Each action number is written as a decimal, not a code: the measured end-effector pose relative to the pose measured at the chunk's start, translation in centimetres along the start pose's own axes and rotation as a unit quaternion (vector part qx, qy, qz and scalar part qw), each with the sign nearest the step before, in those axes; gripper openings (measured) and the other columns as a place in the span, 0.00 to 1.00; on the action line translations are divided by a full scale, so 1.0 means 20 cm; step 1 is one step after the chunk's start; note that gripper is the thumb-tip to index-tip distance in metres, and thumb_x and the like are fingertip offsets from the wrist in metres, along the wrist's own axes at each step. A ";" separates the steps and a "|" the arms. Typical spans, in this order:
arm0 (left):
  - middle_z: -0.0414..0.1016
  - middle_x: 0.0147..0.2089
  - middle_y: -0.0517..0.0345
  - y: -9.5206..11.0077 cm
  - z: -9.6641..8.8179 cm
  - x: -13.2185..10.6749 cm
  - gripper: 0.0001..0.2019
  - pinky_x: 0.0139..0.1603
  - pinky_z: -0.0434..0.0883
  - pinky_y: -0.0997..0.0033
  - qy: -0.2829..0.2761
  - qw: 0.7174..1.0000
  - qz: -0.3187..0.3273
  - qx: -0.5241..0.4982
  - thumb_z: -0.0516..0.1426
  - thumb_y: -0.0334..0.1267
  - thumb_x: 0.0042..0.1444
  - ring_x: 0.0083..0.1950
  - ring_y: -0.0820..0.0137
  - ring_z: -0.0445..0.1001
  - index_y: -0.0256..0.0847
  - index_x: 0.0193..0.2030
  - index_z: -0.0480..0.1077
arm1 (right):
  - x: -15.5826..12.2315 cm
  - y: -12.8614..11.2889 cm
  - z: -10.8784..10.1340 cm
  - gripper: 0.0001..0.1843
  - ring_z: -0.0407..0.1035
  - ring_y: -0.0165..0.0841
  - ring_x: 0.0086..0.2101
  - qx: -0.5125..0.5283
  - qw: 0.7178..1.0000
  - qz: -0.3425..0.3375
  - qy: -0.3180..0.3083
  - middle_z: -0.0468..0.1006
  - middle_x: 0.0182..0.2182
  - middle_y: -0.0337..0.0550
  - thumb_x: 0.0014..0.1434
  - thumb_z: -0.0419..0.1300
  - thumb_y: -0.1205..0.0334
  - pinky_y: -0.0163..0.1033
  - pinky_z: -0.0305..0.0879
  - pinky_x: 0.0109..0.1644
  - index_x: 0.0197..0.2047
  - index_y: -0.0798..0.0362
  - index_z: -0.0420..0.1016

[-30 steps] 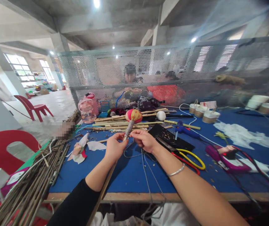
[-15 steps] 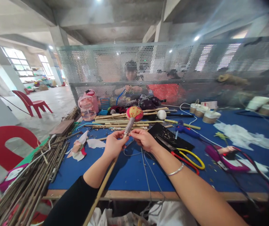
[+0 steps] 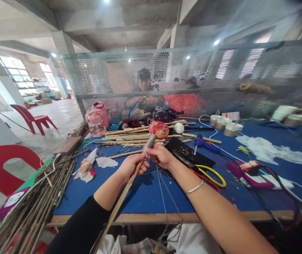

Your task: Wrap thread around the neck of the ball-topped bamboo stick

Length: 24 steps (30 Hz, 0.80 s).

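Note:
A long wooden stick (image 3: 126,190) slants up from my lap, with my left hand (image 3: 132,166) wrapped around its upper part. At its far end is a red and yellow cloth-covered ball (image 3: 159,129), above a grey-wrapped neck (image 3: 150,141). My right hand (image 3: 160,155) is pinched at the base of that neck, where grey cord is wound around the stick; its fingertips partly hide the cord. Strands of thin grey cord (image 3: 162,192) run down from there over the table's front edge. Close to my right forearm lie scissors (image 3: 211,175) with red and yellow handles.
Behind the ball lie several bamboo sticks (image 3: 124,138) and a white ball (image 3: 179,127). A black cloth (image 3: 190,151), a blue glue gun (image 3: 206,144) and a purple power strip (image 3: 248,176) are to the right. Thin branches (image 3: 34,197) line the left side; a perforated screen (image 3: 114,81) stands behind.
The stick has turned in my left hand, so more of the ball's red side shows. The ball has shifted right and slightly down, and my right hand stays at the cord winding.

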<state>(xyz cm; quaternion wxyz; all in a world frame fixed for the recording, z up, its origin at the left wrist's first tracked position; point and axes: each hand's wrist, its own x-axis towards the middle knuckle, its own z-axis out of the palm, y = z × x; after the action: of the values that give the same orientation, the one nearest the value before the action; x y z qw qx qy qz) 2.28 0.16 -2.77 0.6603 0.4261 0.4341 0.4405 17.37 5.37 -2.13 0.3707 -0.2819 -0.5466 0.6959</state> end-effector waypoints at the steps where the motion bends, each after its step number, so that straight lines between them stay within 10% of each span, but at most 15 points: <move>1: 0.75 0.27 0.55 0.00 0.01 -0.01 0.18 0.15 0.64 0.81 0.014 1.000 0.001 0.026 0.60 0.49 0.50 0.18 0.78 0.69 0.35 0.37 0.69 | 0.00 0.00 0.00 0.17 0.40 0.19 0.13 -0.012 1.000 0.004 0.011 0.59 0.13 0.29 0.44 0.68 0.54 0.32 0.29 0.16 0.28 0.55 0.66; 6: 0.73 0.31 0.62 -0.01 0.05 -0.03 0.24 0.13 0.63 0.80 0.142 0.968 0.126 0.164 0.65 0.44 0.44 0.16 0.79 0.68 0.39 0.46 0.64 | 0.01 0.01 0.01 0.16 0.39 0.19 0.12 -0.041 0.998 0.030 0.041 0.52 0.11 0.25 0.44 0.67 0.56 0.32 0.29 0.15 0.28 0.54 0.64; 15: 0.71 0.25 0.64 0.03 0.02 -0.03 0.18 0.13 0.61 0.79 0.195 0.955 0.169 0.143 0.65 0.42 0.43 0.15 0.80 0.64 0.36 0.39 0.69 | 0.00 0.00 0.00 0.19 0.39 0.19 0.14 -0.051 0.999 -0.005 0.007 0.51 0.13 0.25 0.46 0.67 0.49 0.31 0.31 0.16 0.29 0.54 0.66; 24: 0.68 0.20 0.67 0.04 0.01 -0.03 0.22 0.11 0.55 0.82 0.118 0.976 0.181 0.013 0.66 0.47 0.41 0.14 0.81 0.61 0.35 0.38 0.67 | 0.00 -0.01 0.03 0.20 0.39 0.19 0.13 0.015 0.999 -0.020 0.044 0.51 0.12 0.25 0.40 0.70 0.53 0.31 0.29 0.16 0.25 0.53 0.64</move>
<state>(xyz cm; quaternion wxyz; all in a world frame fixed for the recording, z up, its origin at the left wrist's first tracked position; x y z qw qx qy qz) 2.22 -0.33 -1.76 0.5078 0.4515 0.4306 0.5941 16.92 4.99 -1.75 0.4124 -0.2959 -0.5249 0.6833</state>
